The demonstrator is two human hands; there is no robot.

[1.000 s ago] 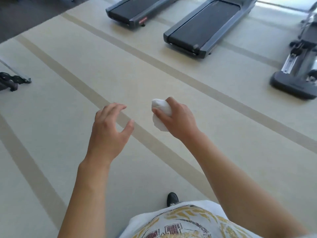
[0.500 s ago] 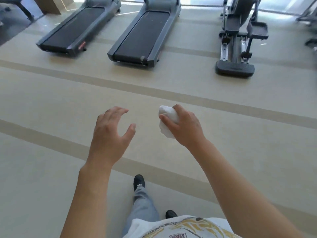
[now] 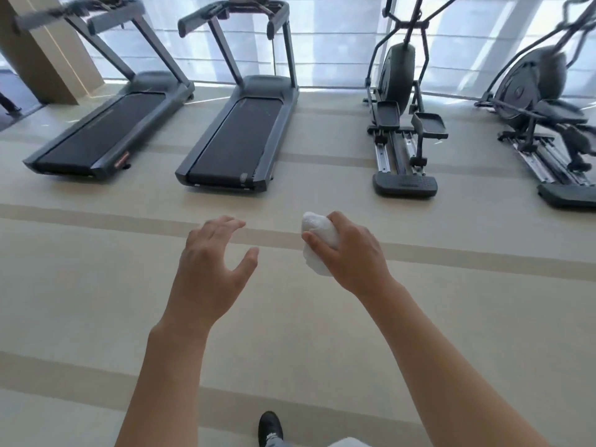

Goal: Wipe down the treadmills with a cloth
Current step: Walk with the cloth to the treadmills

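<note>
At far left stands a tan pillar [image 3: 48,50], with the left treadmill [image 3: 100,133] just beside it and the second treadmill [image 3: 238,137] next along, both facing the bright window wall [image 3: 329,37]. Your left hand [image 3: 209,269] hangs over the beige striped floor [image 3: 96,285], holding nothing, fingers loosely spread and slightly curved, thumb apart from them. Your right hand [image 3: 351,256], near it, grips a bunched white cloth [image 3: 317,243]: the thumb crosses the front of the cloth and the fingers wrap its far side. The cloth is in the air, well apart from both treadmills. Below, one black shoe [image 3: 271,427] shows on the floor. To the right stand two ellipticals, one [image 3: 400,124] near centre and another [image 3: 548,124] at the edge.
</note>
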